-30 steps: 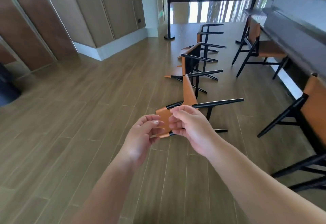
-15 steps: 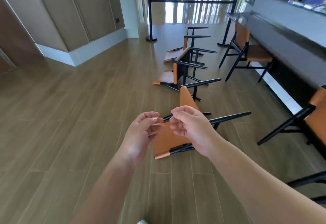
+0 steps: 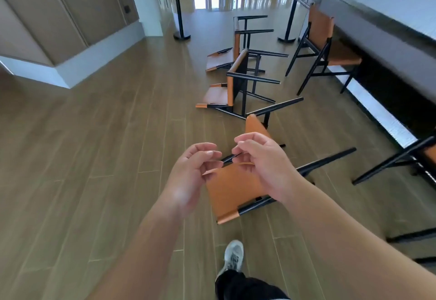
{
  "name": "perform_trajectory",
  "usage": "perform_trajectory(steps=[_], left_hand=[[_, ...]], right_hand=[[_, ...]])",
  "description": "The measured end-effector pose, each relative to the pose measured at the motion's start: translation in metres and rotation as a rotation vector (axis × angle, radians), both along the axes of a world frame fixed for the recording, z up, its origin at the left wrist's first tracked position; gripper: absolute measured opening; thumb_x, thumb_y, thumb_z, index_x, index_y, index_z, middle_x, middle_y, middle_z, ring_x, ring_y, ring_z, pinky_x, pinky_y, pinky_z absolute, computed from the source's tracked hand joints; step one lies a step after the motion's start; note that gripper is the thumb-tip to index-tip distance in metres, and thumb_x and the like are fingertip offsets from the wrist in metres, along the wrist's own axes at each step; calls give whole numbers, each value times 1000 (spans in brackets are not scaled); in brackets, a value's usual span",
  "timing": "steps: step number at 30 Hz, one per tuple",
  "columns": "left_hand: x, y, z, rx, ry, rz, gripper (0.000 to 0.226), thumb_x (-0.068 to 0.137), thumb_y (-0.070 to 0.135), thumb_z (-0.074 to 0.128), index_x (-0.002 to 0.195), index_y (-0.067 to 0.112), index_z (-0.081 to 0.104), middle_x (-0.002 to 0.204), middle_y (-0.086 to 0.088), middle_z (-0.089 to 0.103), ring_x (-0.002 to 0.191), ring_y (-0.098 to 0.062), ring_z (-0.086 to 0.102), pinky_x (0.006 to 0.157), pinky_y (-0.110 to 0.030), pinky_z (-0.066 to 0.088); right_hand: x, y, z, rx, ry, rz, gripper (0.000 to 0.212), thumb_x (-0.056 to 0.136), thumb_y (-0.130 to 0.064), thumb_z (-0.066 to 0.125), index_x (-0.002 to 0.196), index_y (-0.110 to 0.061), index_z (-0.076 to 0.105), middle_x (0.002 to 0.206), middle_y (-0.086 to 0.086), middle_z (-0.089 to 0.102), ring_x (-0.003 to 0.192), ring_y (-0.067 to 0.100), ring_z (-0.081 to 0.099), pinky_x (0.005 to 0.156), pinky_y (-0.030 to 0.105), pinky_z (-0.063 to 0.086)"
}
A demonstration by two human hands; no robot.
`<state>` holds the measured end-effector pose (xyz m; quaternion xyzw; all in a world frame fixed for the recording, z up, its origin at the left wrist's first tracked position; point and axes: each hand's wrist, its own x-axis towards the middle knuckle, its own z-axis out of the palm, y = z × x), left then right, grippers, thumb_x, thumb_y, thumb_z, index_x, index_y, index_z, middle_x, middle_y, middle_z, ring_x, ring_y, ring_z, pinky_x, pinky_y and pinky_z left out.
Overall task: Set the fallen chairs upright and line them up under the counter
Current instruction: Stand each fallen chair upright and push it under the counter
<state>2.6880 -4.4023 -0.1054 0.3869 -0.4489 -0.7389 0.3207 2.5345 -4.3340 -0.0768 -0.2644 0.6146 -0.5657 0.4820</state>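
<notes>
- Step in hand (judged): approach to the nearest fallen chair (image 3: 236, 188); no chair is gripped yet. It lies on its side on the floor, well out from the counter (image 3: 387, 30), legs pointing toward the counter.
- Left hand (image 3: 191, 177) & right hand (image 3: 262, 165): both held up in front of the body, above the nearest fallen chair in the view, fingers loosely curled, holding nothing. Contact w/ the chair: none apparent.
- Two more fallen chairs lie further along the counter's length: the middle fallen chair (image 3: 226, 92) and the far fallen chair (image 3: 224, 56), each on its side, close together, out from the counter.
- Already upright at the counter: one standing chair (image 3: 328, 49) near its far end, and part of another chair (image 3: 405, 158) at the right edge of view, beside the counter's base.
- Next move (judged): lower both hands to the chair's frame, e.g. backrest and seat edge, tip it onto its four legs, then turn it so the seat slides under the counter, in line w/ the standing chair.
- Risk (judged): legs of neighbouring chairs lie close; could snag during the lift.
- Surface & room: wood-plank floor (image 3: 94, 146); grey counter w/ dark recess below; black barrier posts (image 3: 180, 16) beyond the counter's far end; panelled wall (image 3: 70, 11) opposite the counter; one shoe (image 3: 233, 257) stepping forward.
</notes>
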Motion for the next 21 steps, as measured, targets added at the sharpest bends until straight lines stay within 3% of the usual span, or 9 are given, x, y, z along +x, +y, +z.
perform_trajectory(steps=[11,21], left_hand=[[-58,-194,-14,3,-254,-86,20,73,25,62,91,23,68,89,-3,75,74,-13,68,65,-30,44],[-141,-321,-3,-17,-235,-176,18,73,23,62,89,24,70,92,-6,74,74,-15,67,68,-32,43]], right_hand=[[-53,-211,-41,68,-223,-37,19,97,-8,50,111,-4,61,88,8,63,72,17,60,66,28,51],[-126,-297,-37,39,-227,-203,20,98,-9,49,113,-4,61,86,7,64,72,16,61,64,23,53]])
